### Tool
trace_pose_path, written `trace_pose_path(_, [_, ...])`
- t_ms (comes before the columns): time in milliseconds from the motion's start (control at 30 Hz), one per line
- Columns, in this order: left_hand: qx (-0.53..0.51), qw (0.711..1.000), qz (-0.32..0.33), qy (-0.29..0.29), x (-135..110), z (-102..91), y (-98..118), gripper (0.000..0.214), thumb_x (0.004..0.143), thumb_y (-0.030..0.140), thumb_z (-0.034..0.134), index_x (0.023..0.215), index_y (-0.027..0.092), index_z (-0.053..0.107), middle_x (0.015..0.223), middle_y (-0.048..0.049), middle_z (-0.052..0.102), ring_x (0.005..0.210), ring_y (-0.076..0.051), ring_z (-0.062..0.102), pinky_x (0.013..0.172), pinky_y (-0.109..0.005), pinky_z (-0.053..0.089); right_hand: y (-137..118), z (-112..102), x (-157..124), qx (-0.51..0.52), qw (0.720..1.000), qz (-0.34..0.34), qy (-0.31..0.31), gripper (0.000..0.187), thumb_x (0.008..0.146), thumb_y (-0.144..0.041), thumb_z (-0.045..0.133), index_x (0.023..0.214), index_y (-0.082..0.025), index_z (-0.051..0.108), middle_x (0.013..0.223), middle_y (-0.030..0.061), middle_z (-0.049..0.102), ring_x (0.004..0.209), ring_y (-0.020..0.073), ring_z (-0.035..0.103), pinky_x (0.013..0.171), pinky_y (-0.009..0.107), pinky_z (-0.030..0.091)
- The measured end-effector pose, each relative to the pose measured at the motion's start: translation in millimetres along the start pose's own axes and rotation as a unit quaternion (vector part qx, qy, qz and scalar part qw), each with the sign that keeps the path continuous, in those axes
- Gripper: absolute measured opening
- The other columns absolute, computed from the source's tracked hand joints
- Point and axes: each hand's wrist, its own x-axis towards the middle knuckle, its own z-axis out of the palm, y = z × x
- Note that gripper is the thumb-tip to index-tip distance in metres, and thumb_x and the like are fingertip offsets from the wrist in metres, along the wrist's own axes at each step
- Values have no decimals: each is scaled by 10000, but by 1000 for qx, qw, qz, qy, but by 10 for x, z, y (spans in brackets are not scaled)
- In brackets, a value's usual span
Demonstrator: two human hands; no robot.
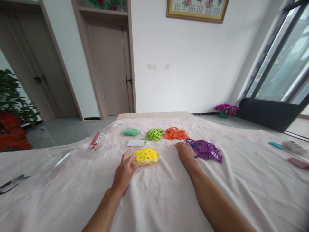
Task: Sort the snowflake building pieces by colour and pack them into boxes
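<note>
My left hand (pixel 126 167) curls round the left side of a clear plastic tub (pixel 146 163), its thumb on the front rim. Inside the tub lie many yellow flower-shaped pieces (pixel 146 155). My right hand (pixel 185 150) rests on the cloth at the left edge of a pile of purple connecting pieces (pixel 206 149). Its fingers are pressed together, with something small and yellowish at the tips that I cannot make out. Beyond the hands lie a heap of orange pieces (pixel 175 133) and one of light green pieces (pixel 154 134).
A pinkish cloth (pixel 154 199) covers the surface. Green pieces (pixel 131 132) sit in another clear tub, near a white card (pixel 135 142). Clear plastic lids or tubs (pixel 58 161) and black scissors (pixel 12 183) lie left. A blue item (pixel 276 145) lies far right.
</note>
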Motion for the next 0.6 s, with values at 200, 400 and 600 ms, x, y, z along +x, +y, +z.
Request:
trace_pose_path(200, [0,1000,-5,-9,0,-5,-8,283,906,393,527,1152,281,611,1482,-53,392,1225,-214,553,989,-377,511,13,-91,-52,38,995,87,20,407,1018,-340,273,1112,-256,660,1055,81,704,929,193,660,723,267,417])
trace_pose_path(400, [-6,1000,-13,-12,1,-3,-2,269,905,384,529,1138,281,615,1485,-50,387,1230,-209,546,1000,-379,505,41,-109,-72,9,997,72,-32,381,987,-359,347,989,-215,700,1034,112,707,974,229,649,762,295,437])
trace_pose_path(600, [-9,1000,-11,-11,5,-5,-4,271,906,384,529,1140,281,618,1490,-49,381,1237,-209,541,1003,-371,501,60,-121,-69,-11,999,-2,-45,311,876,-474,543,957,-220,704,1060,99,689,1026,269,613,780,319,444])
